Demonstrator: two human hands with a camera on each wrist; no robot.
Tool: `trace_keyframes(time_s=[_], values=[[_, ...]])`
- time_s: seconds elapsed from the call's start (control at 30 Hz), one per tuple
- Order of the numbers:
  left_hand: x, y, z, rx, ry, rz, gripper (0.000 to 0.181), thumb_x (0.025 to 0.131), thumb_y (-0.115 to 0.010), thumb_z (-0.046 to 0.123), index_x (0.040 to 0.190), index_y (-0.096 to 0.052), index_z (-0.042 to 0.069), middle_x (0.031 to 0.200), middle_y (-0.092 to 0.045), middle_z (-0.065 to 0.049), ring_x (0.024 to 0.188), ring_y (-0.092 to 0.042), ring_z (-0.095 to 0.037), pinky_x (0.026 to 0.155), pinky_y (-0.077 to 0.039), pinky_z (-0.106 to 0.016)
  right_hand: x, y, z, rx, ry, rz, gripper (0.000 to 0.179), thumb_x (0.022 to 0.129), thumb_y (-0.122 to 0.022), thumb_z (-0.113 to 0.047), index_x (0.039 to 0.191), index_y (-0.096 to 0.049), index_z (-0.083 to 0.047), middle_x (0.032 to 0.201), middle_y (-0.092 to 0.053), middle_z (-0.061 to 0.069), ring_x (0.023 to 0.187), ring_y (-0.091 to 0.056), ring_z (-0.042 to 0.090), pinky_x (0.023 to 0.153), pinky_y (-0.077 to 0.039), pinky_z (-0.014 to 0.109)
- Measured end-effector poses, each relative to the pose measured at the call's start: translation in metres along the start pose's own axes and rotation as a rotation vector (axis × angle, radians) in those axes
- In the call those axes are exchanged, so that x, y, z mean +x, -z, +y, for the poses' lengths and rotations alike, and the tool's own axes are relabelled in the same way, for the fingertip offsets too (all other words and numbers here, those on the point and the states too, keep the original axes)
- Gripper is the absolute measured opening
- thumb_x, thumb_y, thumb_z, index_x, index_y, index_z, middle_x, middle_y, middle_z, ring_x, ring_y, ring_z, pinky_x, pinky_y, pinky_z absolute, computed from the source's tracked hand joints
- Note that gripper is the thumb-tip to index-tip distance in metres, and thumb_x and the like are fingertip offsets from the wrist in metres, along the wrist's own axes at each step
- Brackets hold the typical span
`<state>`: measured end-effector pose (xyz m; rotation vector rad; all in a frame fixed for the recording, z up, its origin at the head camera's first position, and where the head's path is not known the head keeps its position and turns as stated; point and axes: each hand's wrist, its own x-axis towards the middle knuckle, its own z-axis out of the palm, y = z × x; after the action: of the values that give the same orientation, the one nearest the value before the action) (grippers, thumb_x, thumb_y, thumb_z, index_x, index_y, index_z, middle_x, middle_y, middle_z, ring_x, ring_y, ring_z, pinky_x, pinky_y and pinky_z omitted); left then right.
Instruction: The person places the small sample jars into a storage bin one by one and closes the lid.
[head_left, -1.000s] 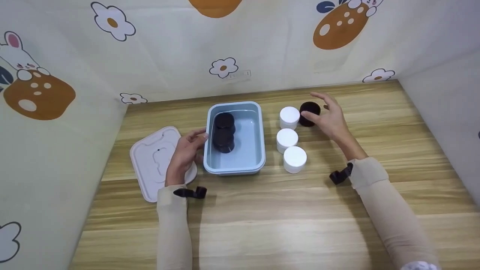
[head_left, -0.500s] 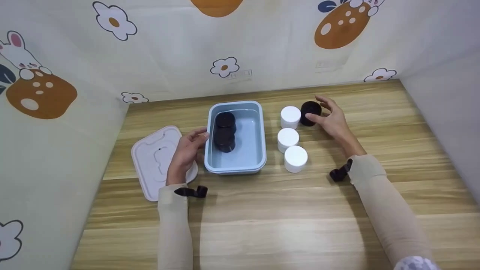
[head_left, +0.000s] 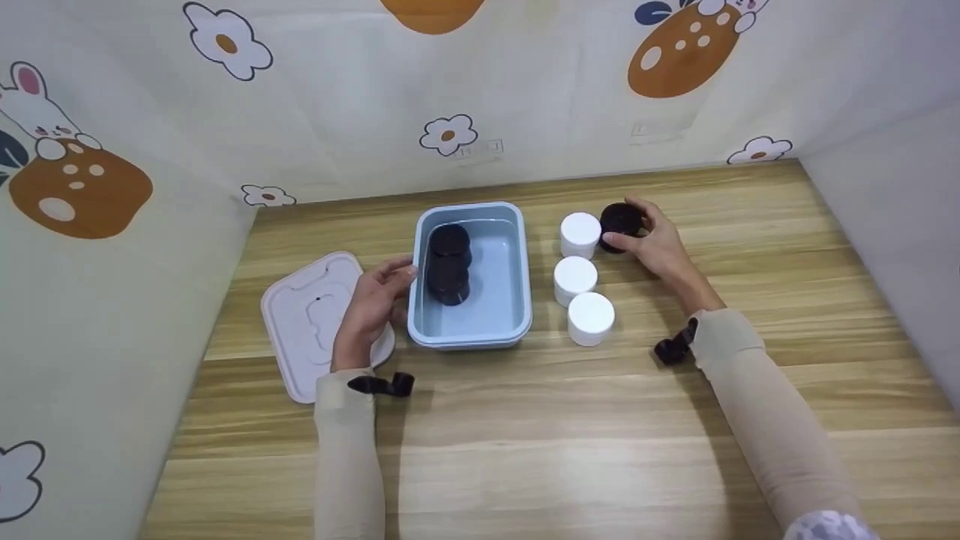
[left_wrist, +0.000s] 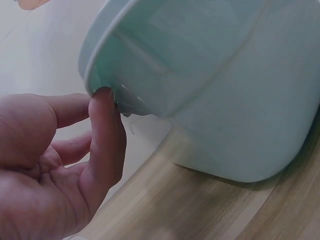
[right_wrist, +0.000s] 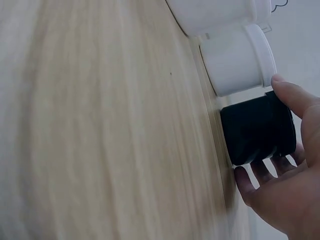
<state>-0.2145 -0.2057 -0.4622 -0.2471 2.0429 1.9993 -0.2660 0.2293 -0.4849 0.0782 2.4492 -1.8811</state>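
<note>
A light blue rectangular container (head_left: 469,341) stands on the table with two dark jars (head_left: 450,244) along its left side. My left hand (head_left: 375,300) touches its left edge; in the left wrist view a fingertip (left_wrist: 103,100) rests just under the rim, fingers loosely bent. My right hand (head_left: 664,244) is around another black jar (head_left: 621,217) with a lid, thumb on the near side and fingers on the far side. The right wrist view shows this black jar (right_wrist: 257,130) upright at table level, beside a white jar (right_wrist: 235,60).
Three white lidded jars (head_left: 576,281) form a column between the container and my right hand. A pale flat lid (head_left: 300,330) lies left of the container, partly under my left hand and forearm. A patterned wall covering (head_left: 337,112) rises behind the table.
My right hand has moved in, its fingers and thumb closing around the black jar. The left hand and the container have stayed in place.
</note>
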Motion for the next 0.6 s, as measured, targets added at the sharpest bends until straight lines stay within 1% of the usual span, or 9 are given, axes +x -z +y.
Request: trace_keyframes(time_s=[0.07, 0.13, 0.3, 0.37, 0.47, 0.57, 0.6], values=[[-0.0003, 0.0004, 0.0004, 0.007, 0.003, -0.002, 0.046, 0.102, -0.059, 0.020, 0.144, -0.051, 0.004, 0.112, -0.067, -0.006, 0.091, -0.071, -0.012, 0.063, -0.061, -0.029, 0.0005, -0.0006, 0.0003, 0.001, 0.005, 0.004, 0.083, 0.087, -0.078, -0.012, 0.155, -0.032, -0.003, 0.158, -0.036, 0.019, 0.146, -0.035, 0.032, 0.123, -0.030, 0.042], [-0.0007, 0.0005, 0.0009, 0.012, -0.001, -0.001, 0.046, 0.102, -0.059, 0.020, 0.144, -0.051, 0.004, 0.112, -0.067, -0.006, 0.092, -0.070, -0.012, 0.064, -0.061, -0.029, 0.0005, -0.0014, 0.0004, 0.004, 0.011, 0.008, 0.082, 0.087, -0.077, -0.011, 0.155, -0.031, -0.002, 0.158, -0.035, 0.020, 0.148, -0.033, 0.032, 0.124, -0.028, 0.042], [-0.0004, 0.0005, 0.0000, 0.016, -0.010, 0.005, 0.045, 0.102, -0.059, 0.019, 0.143, -0.051, 0.003, 0.112, -0.067, -0.005, 0.093, -0.069, -0.012, 0.066, -0.061, -0.028, -0.0019, -0.0024, -0.0001, -0.015, -0.008, 0.019, 0.079, 0.087, -0.078, -0.015, 0.153, -0.035, -0.003, 0.155, -0.040, 0.021, 0.142, -0.041, 0.033, 0.119, -0.037, 0.040], [0.0000, 0.0004, -0.0009, 0.012, -0.017, 0.006, 0.046, 0.101, -0.059, 0.018, 0.143, -0.051, 0.002, 0.113, -0.068, -0.006, 0.093, -0.069, -0.012, 0.069, -0.061, -0.027, -0.0028, -0.0025, 0.0001, -0.022, -0.016, 0.032, 0.079, 0.086, -0.080, -0.018, 0.152, -0.039, -0.004, 0.152, -0.043, 0.022, 0.138, -0.045, 0.033, 0.115, -0.042, 0.035], [0.0010, 0.0005, -0.0024, 0.007, -0.034, 0.003, 0.047, 0.101, -0.059, 0.017, 0.143, -0.050, -0.001, 0.115, -0.068, -0.008, 0.092, -0.070, -0.011, 0.075, -0.060, -0.026, -0.0040, -0.0008, 0.0006, -0.046, -0.011, 0.034, 0.079, 0.085, -0.082, -0.022, 0.150, -0.041, -0.004, 0.150, -0.045, 0.023, 0.135, -0.049, 0.033, 0.107, -0.046, 0.028], [0.0012, -0.0001, -0.0028, 0.001, -0.056, 0.010, 0.046, 0.101, -0.060, 0.015, 0.142, -0.050, -0.003, 0.115, -0.070, -0.008, 0.091, -0.070, -0.011, 0.081, -0.057, -0.024, -0.0055, 0.0020, -0.0007, -0.049, -0.011, 0.028, 0.078, 0.084, -0.082, -0.022, 0.150, -0.042, -0.006, 0.149, -0.047, 0.022, 0.133, -0.050, 0.033, 0.101, -0.046, 0.021], [0.0011, 0.0000, -0.0027, 0.006, -0.056, 0.011, 0.046, 0.101, -0.060, 0.016, 0.142, -0.050, -0.003, 0.114, -0.070, -0.007, 0.090, -0.070, -0.011, 0.081, -0.057, -0.024, -0.0061, 0.0035, -0.0013, -0.056, -0.009, 0.019, 0.077, 0.085, -0.081, -0.021, 0.150, -0.042, -0.006, 0.149, -0.047, 0.021, 0.133, -0.051, 0.033, 0.101, -0.046, 0.021]])
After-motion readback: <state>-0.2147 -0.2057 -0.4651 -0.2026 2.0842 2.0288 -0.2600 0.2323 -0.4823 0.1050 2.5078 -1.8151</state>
